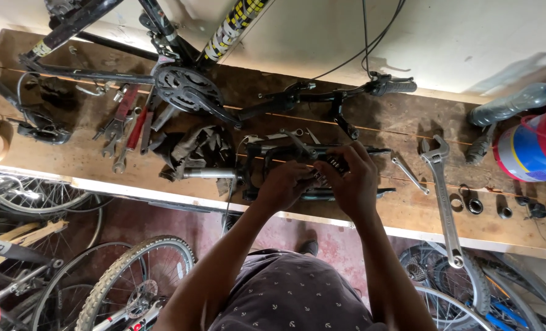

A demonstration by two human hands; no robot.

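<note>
Item, workbench scene, seen from above. A long wooden bench (407,211) ran across the view, and on it lay a black bicycle fork (297,175), on its side, its silver steerer tube (210,174) pointing left and its legs running right. The left hand (283,186) was closed over the fork's crown end, fingers curled around the black metal. The right hand (353,182) was wrapped over the fork just beside the left, fingers bent down onto a small dark part that could not be made out clearly; it may have been a fitting of the fork. Both hands therefore held the fork, close together and nearly touching. Directly left of the fork lay a crumpled dark rag (193,150), touching the steerer tube. Further left lay a cluster of spanners and red-handled pliers (129,122). Behind them a bicycle frame (101,37) leaned on the wall, its chainring and crank (184,89) resting over the bench. A black handlebar with grip (352,92) lay behind the hands. To the right of the hands lay a large silver adjustable wrench (444,196) and, beside it, a small spanner (407,175). At the far right stood a blue and red container (533,150) and a plastic bottle (512,104) on its side. Bicycle wheels (132,282) stood below the bench.
</note>
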